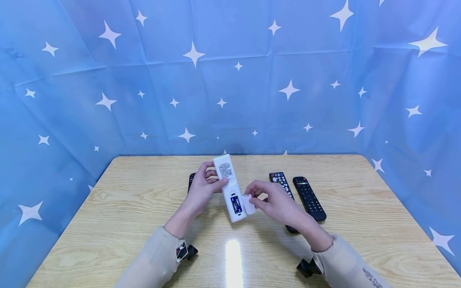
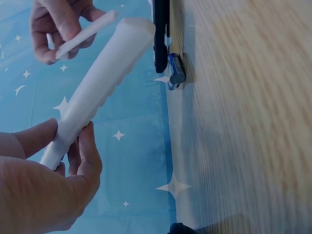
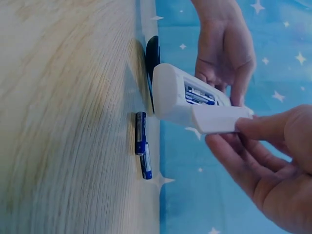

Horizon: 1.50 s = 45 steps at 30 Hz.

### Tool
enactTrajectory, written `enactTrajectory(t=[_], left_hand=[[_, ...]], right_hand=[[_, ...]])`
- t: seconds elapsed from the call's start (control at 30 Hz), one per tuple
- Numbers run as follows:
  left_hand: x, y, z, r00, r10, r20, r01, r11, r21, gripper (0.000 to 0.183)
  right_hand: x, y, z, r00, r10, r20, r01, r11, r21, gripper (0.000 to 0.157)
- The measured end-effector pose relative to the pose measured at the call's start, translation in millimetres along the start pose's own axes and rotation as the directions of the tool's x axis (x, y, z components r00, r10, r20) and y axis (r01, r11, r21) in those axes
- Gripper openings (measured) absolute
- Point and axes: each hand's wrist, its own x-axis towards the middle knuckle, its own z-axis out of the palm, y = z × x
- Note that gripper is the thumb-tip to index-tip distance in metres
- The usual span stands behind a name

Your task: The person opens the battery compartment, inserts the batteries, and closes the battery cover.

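Observation:
My left hand [image 1: 201, 188] grips a white remote control [image 1: 233, 187] by its upper half, back side toward the head camera. Its battery compartment is uncovered and blue batteries [image 1: 236, 204] lie inside it. Between thumb and fingers, my right hand [image 1: 277, 203] pinches the white battery cover [image 1: 249, 205], held at the right edge of the compartment. From the right wrist, the cover [image 3: 219, 119] overlaps the remote's side, with the batteries [image 3: 200, 96] showing past it. The left wrist view shows the cover [image 2: 87, 34] apart from the remote [image 2: 97, 78].
Two black remotes [image 1: 310, 199] [image 1: 280, 180] lie on the wooden table [image 1: 108, 224] to the right, one partly under my right hand. Another black remote [image 1: 191, 179] is mostly hidden behind my left hand. Two loose blue batteries [image 3: 141, 132] lie on the table. A starred blue cloth [image 1: 230, 80] hangs behind.

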Motion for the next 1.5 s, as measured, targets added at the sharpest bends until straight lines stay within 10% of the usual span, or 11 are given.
enactTrajectory(t=[1.17, 1.5], left_hand=[[14.9, -28.7, 0.2, 1.000, -0.009, 0.021, 0.010, 0.999, -0.031, 0.055], [2.8, -7.5, 6.5, 0.998, -0.023, 0.050, 0.022, 1.000, 0.009, 0.054]], right_hand=[[3.5, -2.3, 14.3, 0.997, -0.057, 0.057, 0.053, 0.996, 0.073, 0.019], [3.4, 0.0, 16.0, 0.998, -0.060, 0.031, 0.060, 0.998, -0.004, 0.019]])
